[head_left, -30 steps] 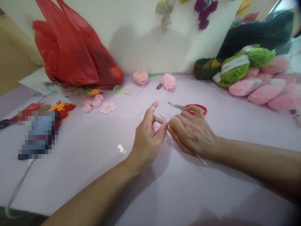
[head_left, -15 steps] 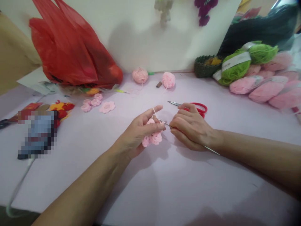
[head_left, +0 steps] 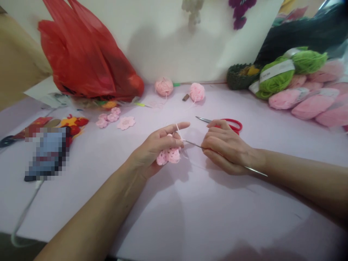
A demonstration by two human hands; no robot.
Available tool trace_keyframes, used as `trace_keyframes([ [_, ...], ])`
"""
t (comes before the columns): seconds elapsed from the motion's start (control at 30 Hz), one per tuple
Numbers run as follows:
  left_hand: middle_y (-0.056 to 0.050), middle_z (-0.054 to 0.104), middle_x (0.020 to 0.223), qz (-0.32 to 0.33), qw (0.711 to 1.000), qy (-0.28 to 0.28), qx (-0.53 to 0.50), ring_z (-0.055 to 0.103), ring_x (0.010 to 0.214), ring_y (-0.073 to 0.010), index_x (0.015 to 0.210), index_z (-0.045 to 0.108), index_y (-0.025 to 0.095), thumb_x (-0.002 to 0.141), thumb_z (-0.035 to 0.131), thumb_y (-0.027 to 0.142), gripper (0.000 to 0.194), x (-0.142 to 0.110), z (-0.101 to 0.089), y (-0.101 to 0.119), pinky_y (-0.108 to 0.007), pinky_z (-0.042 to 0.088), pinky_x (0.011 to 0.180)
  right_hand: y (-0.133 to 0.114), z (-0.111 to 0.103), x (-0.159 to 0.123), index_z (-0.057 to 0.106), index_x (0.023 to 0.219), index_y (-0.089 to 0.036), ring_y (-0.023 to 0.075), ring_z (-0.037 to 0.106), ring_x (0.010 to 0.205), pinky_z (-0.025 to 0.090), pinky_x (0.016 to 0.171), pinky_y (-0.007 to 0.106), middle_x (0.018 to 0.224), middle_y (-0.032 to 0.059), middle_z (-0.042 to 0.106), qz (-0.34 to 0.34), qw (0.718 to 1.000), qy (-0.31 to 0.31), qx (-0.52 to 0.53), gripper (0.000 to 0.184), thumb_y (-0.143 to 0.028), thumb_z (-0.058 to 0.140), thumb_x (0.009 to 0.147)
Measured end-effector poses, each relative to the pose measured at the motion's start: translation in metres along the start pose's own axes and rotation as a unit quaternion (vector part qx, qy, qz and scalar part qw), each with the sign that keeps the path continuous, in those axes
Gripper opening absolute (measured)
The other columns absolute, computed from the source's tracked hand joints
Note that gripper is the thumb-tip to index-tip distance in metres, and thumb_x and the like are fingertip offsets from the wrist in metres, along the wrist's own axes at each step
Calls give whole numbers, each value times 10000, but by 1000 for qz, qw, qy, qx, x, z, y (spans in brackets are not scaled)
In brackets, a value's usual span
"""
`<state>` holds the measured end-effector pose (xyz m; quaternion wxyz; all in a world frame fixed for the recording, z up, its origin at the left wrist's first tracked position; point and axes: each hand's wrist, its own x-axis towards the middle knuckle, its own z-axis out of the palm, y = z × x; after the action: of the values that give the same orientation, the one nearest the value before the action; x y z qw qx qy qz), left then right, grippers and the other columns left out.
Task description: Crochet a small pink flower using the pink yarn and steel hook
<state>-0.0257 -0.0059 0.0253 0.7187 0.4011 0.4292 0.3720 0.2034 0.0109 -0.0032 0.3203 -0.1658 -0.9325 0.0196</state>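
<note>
My left hand point(head_left: 156, 146) pinches a small pink crocheted flower point(head_left: 168, 156) just above the lilac table point(head_left: 190, 214), with pale yarn looped over its outstretched index finger. My right hand point(head_left: 227, 146) is closed round a thin metal crochet hook point(head_left: 193, 144), whose tip meets the flower's upper edge and whose tail sticks out past the wrist. Red-handled scissors point(head_left: 231, 124) lie on the table directly behind my right hand.
A red plastic bag point(head_left: 81, 61) stands at the back left. Finished pink flowers point(head_left: 115, 119) lie in front of it. Two pink yarn balls point(head_left: 164, 86) sit by the white wall. Green and pink skeins point(head_left: 293, 83) and a small dark basket point(head_left: 239, 76) fill the right.
My left hand has turned and lowered so the flower hangs below the fingers. My right hand has drawn back to the right, pulling the hook out level.
</note>
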Motion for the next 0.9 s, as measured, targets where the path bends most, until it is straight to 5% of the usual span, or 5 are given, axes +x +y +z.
trace_keyframes([
  [0.17,40,553,704,12,1000,-12,13,501,580,-64,1213,693,204,740,726,109,484,2,-1,-3,-202,381,540,0,0,0,472,873,-210,142,460,675,389,930,398,735,-13,519,19,996,3,88,149,-177,380,985],
  [0.33,50,561,740,30,997,-38,55,491,582,-48,1265,650,231,782,761,186,498,-1,9,-10,-188,387,548,-3,5,-1,481,873,-207,144,445,668,376,933,416,737,-7,536,50,997,10,53,180,-181,353,997],
  [0.57,14,628,848,120,973,88,176,556,607,-107,1432,488,244,774,773,259,717,-2,28,-25,-221,396,491,-10,16,0,543,863,-182,178,498,705,336,970,454,731,14,574,114,989,-26,-89,263,-245,338,1014],
  [0.7,36,594,789,101,987,99,73,537,606,-89,1429,468,224,794,760,236,699,1,32,-30,-218,413,544,-13,20,2,566,859,-168,198,513,721,341,940,454,740,29,608,136,979,-25,-150,307,-263,328,1027],
  [0.9,52,563,722,6,998,15,-62,509,603,-52,1353,543,175,778,780,168,622,1,23,-20,-189,390,572,-10,15,2,539,869,-180,170,521,719,351,980,442,752,7,604,105,991,1,-88,254,-252,355,1028],
])
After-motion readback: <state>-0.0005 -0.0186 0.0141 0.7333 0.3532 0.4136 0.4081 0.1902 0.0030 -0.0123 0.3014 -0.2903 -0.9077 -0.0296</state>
